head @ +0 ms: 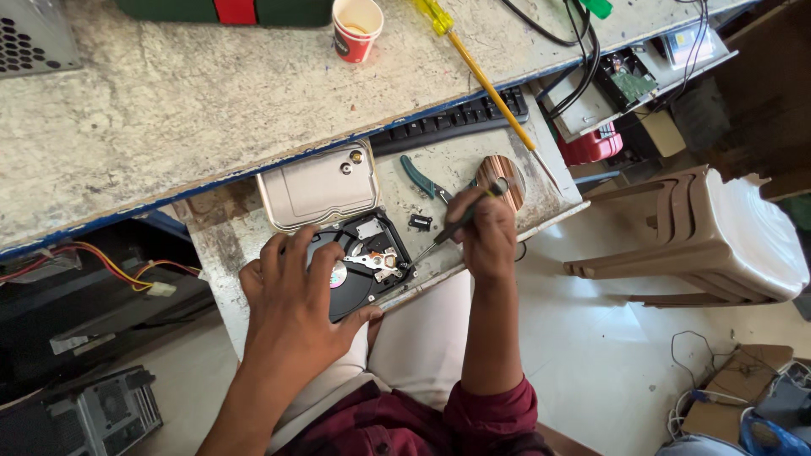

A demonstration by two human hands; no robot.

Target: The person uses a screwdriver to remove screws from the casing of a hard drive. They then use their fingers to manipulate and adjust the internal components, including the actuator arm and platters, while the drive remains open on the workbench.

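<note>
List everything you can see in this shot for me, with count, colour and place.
Hard drive: one, black, opened, on the pull-out shelf under the left hand.
Drive cover: one, silver, just behind the drive.
Small screwdriver: one, dark handle, tip at the drive's right edge.
Pliers: one, teal handles, on the shelf.
Disc platter: one, coppery, behind the right hand.
Long screwdriver: one, yellow, on the desk top.
Paper cup: one, red, desk top.
Keyboard: one, black, under the desk edge.
Plastic stools: a stack, beige, floor at right.
Left hand: flat on the drive.
Right hand: fingers gripping the small screwdriver.
</note>
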